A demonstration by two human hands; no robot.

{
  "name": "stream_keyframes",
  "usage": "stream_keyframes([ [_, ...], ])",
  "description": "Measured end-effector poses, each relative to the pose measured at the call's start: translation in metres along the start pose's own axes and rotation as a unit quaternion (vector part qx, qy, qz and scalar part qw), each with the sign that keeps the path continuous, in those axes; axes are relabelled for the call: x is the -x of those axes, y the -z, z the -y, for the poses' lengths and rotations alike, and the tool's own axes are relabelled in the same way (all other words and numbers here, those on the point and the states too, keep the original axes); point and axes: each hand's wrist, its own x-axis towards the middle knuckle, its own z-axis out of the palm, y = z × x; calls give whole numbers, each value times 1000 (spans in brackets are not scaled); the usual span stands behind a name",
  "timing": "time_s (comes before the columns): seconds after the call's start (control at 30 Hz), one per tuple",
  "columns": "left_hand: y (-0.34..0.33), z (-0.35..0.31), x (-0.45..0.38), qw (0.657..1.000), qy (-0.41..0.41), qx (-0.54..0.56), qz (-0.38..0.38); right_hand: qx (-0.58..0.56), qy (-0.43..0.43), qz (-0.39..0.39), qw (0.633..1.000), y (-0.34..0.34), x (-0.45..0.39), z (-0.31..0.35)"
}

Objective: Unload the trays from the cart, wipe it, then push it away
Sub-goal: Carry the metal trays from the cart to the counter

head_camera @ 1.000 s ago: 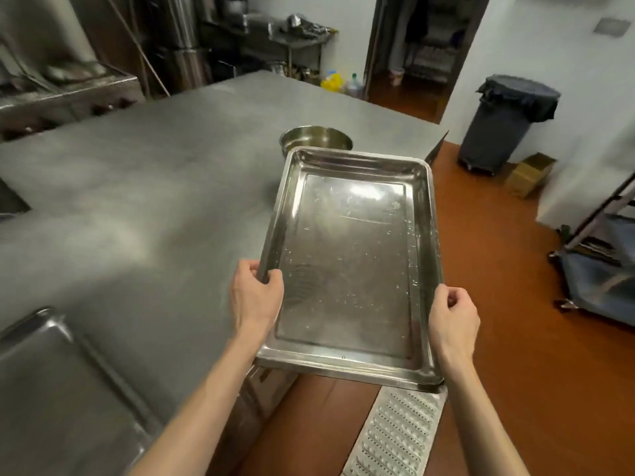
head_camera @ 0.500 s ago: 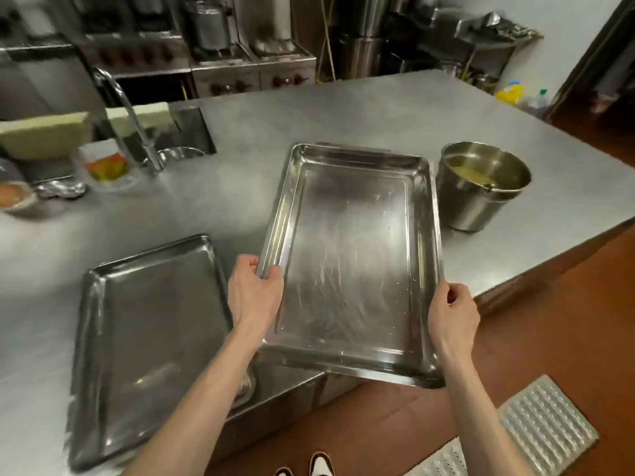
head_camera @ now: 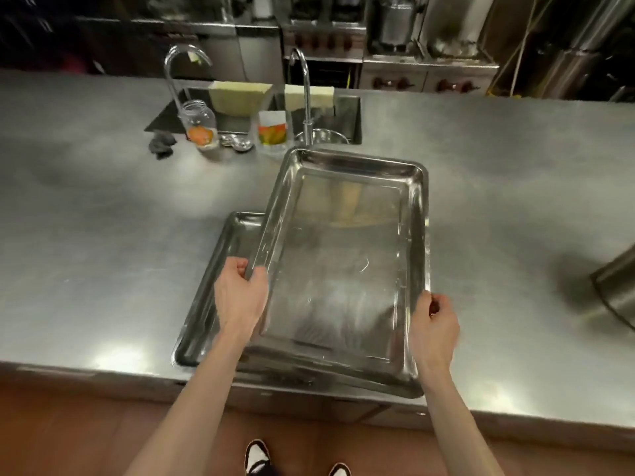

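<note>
- The held tray (head_camera: pixel 343 269) hangs over the near edge of the steel counter (head_camera: pixel 103 252), its far end raised and its near end overhanging the edge, so it is carried, not set down.
- The left hand (head_camera: pixel 240 297) curls round the tray's left rim, thumb on top; the right hand (head_camera: pixel 433 324) pinches the right rim the same way. Gripping both long sides keeps a wide, slippery pan level (a one-handed hold would likely let it tip).
- A second tray (head_camera: pixel 213 293) lies flat on the counter by the near edge, partly under the held one. The held tray is skewed to it, so I judge it is being lined up to stack on top.
- Behind, toward the far edge, a sink (head_camera: pixel 343 111) with two taps, a jar (head_camera: pixel 201 125), a small packet (head_camera: pixel 272 130) and a dark rag (head_camera: pixel 161 146) stand well apart from the trays.
- The cart is not in view; I take the unloading to be under way, with wiping and pushing still to come.
</note>
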Motion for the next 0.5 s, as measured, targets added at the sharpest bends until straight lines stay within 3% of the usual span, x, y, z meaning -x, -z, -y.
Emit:
stream_keyframes([
  [0.23,57,60,-40,999,31,0,-20,7,-1,58,998,-81,31,17],
  [0.5,91,124,-91,998,52,-14,19,19,-6,64,998,-156,74,7],
])
